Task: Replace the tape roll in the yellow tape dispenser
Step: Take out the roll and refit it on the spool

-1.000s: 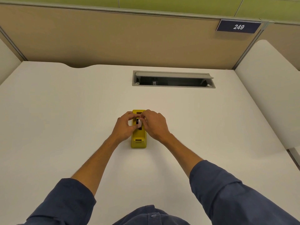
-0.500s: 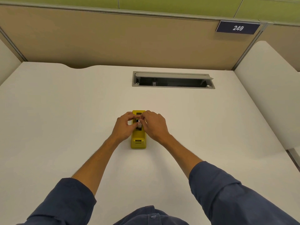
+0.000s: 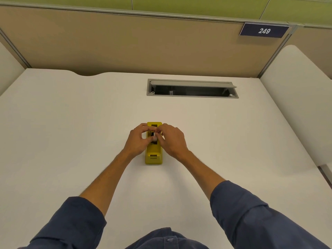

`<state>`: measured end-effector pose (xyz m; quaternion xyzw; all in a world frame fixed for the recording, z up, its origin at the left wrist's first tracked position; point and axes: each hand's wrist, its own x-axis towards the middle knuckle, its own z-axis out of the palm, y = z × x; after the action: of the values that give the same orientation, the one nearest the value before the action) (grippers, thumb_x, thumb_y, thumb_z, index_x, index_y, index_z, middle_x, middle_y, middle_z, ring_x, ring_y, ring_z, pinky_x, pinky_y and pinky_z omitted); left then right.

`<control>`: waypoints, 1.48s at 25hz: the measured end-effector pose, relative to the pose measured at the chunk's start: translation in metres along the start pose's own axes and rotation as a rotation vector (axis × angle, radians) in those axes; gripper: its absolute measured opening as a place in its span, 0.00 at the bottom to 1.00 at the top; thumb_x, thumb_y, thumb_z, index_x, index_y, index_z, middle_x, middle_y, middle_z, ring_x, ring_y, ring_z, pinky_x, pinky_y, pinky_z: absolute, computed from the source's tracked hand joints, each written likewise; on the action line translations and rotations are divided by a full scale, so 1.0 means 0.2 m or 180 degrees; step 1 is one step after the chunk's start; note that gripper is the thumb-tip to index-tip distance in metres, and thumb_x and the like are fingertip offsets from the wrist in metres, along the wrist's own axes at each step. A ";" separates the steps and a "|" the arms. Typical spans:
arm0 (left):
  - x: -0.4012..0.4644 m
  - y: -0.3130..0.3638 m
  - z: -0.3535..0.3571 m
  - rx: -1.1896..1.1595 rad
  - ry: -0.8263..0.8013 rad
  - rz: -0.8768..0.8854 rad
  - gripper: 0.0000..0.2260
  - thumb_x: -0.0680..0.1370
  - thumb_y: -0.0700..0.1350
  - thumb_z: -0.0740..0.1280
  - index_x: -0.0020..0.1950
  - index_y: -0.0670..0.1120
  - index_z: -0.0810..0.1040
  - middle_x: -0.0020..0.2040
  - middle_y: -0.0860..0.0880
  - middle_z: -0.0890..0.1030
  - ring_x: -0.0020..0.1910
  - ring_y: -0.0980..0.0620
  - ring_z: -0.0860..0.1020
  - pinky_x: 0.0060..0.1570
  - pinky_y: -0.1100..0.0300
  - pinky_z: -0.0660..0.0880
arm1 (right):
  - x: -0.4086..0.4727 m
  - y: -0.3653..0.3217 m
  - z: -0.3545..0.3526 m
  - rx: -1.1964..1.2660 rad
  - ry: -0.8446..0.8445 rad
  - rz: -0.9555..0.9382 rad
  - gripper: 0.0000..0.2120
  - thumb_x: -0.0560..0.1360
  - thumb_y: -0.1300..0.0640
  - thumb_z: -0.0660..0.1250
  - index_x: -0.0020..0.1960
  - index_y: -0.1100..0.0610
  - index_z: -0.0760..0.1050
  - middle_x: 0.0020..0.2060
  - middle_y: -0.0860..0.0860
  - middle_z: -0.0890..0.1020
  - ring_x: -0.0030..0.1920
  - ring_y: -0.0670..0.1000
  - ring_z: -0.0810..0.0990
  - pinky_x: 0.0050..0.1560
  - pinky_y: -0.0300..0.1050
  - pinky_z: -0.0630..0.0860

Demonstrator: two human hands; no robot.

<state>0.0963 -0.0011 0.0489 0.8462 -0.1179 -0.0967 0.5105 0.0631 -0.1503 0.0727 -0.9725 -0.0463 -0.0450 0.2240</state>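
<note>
Both hands pinch something small in the middle slot of the yellow tape dispenser (image 3: pixel 153 155). The left hand (image 3: pixel 137 141) comes in from the left side, with thumb and first finger curled toward the slot. The right hand (image 3: pixel 170 139) comes in from the right side, and its fingertips (image 3: pixel 156 135) meet the left ones over the slot. Between them sits a small pale thing (image 3: pixel 154 139), most likely the tape roll or its core. It is too small and too hidden to say which. I cannot tell how tight either hand holds it.

Two hands are probably used because the roll sits down between the two walls of the dispenser. One finger on each side lets the person lift it or push it straight, so it does not tip or jam.

The dispenser lies flat on the table (image 3: pixel 71 141), near the middle, well away from every edge. Its long side runs from the near edge toward the far edge. The low flat end with a small pale part, likely the cutter, points at the person. The other end points at the open cable box (image 3: pixel 192 88) near the far edge. That way each hand can reach one side of the slot.

No other tape roll shows on the table.
</note>
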 end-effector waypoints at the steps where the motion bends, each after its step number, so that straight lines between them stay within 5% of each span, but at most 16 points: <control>1: 0.00 0.00 0.00 0.0026 -0.0012 0.0005 0.10 0.73 0.46 0.71 0.53 0.54 0.80 0.61 0.51 0.77 0.62 0.49 0.73 0.61 0.53 0.70 | 0.00 0.00 0.00 -0.0019 0.0006 -0.0002 0.09 0.80 0.53 0.61 0.53 0.55 0.79 0.51 0.50 0.82 0.49 0.53 0.80 0.46 0.49 0.75; 8: -0.01 0.00 0.01 0.0005 0.0001 0.0019 0.13 0.73 0.47 0.71 0.58 0.51 0.79 0.62 0.50 0.77 0.61 0.50 0.75 0.64 0.49 0.72 | 0.00 0.01 0.00 -0.0028 0.0044 -0.0053 0.10 0.80 0.53 0.61 0.55 0.55 0.79 0.53 0.51 0.82 0.50 0.52 0.80 0.47 0.47 0.73; 13: -0.01 0.02 0.01 0.0271 -0.0003 -0.0127 0.18 0.75 0.49 0.69 0.64 0.49 0.77 0.71 0.47 0.70 0.67 0.45 0.70 0.60 0.55 0.67 | 0.00 0.01 0.01 0.0036 0.0091 -0.0061 0.10 0.80 0.53 0.61 0.54 0.54 0.80 0.52 0.50 0.82 0.49 0.52 0.80 0.47 0.47 0.74; 37: 0.00 -0.01 0.02 0.0209 0.0001 -0.0111 0.17 0.73 0.52 0.70 0.62 0.53 0.78 0.71 0.48 0.70 0.67 0.45 0.70 0.61 0.52 0.71 | -0.03 0.08 0.04 0.0364 0.0304 -0.0186 0.11 0.78 0.52 0.64 0.59 0.50 0.79 0.51 0.49 0.83 0.49 0.50 0.80 0.45 0.46 0.74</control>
<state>0.0955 -0.0024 0.0452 0.8645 -0.1062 -0.1015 0.4807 0.0588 -0.1613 0.0587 -0.9531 -0.0664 -0.0951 0.2796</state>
